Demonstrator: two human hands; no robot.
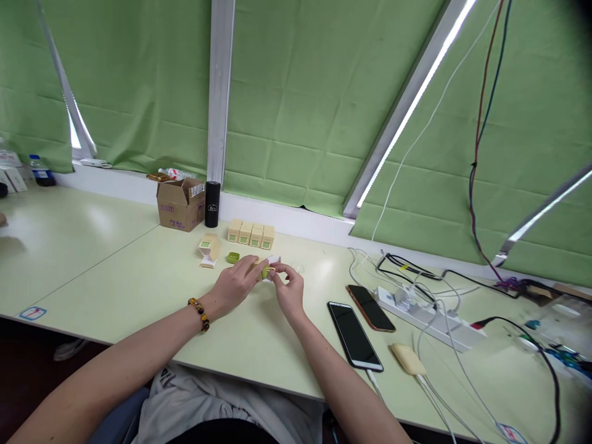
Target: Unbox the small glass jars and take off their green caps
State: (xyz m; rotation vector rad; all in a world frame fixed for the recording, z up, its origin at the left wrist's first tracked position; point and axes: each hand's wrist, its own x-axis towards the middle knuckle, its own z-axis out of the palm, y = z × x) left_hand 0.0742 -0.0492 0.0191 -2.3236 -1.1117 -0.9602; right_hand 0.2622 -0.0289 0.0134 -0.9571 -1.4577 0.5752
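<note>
While both forearms reach out over the pale green table [115, 277], the left hand [237, 285] and the right hand [290, 288] meet near the middle of it, fingers pinched together on a small green piece [265, 271] with a bit of white paper or card [274, 260] at its far side. Each hand grips narrowly on this little thing; which fingers bear it is too small to tell. A beaded bracelet [199, 313] sits on the left wrist.

Just left of the hands lies a small green lid [233, 258], and beside it an opened small box [209, 250]. Farther off, a row of four small beige boxes [251, 234] stands near the wall, with a black cylinder [212, 204] and a brown cardboard carton [179, 205] to the left of them.

To the right, well apart from the hands, lie two phones [363, 320] side by side, a white power strip [428, 316] with many cables, and a yellowish charger [407, 359] nearer the table edge.
</note>
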